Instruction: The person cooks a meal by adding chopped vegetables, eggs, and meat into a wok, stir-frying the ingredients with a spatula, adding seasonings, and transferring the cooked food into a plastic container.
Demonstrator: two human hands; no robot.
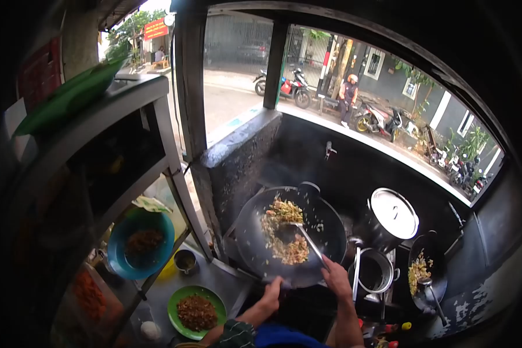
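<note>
A large dark wok (250, 235) sits on the stove in front of me, with chopped, fried food (289, 250) in it and bits scattered up its sides. My left hand (269, 297) is closed at the near edge of the wok; the exact grip is partly hidden. In my right hand (337, 278) is the handle of a metal wok spatula (311, 239), its head down in the food at the middle of the wok. Left of my left forearm, a green plate (174, 306) bears a heap of brown chopped food (197, 312).
A lidded metal pot (393, 212), an open saucepan (383, 285) and a ladle (356, 269) stand right of the wok. Farther right is a smaller pan (435, 278) with food. A blue bowl (117, 243) sits left, behind the cabinet frame (182, 203). Dark walls edge the stove.
</note>
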